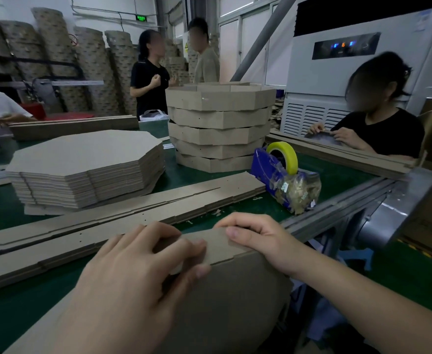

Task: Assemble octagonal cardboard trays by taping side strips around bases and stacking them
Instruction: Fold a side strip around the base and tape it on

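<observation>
Head view: both grips hold a strip upright against a base's far edge.

The left grip (138, 267) curls its fingers over the top of the strip (211, 245), thumb on the near face. The right grip (255, 236), just beside it, pinches the same strip the same way. The base (230, 300) lies flat below both grips, at the near edge of the green worktop (5, 208). Just beyond the grips lie long flat strips (107, 221). Further beyond the left grip is a pile of flat bases (87, 159), and straight beyond it a stack of finished trays (220, 123). Beyond the right grip stands a blue dispenser (263, 164) with a yellow tape roll (283, 152). Far beyond the right grip a white machine's panel (345, 46) shows an orange "6". The green sign (141, 18) is too small to read.
</observation>
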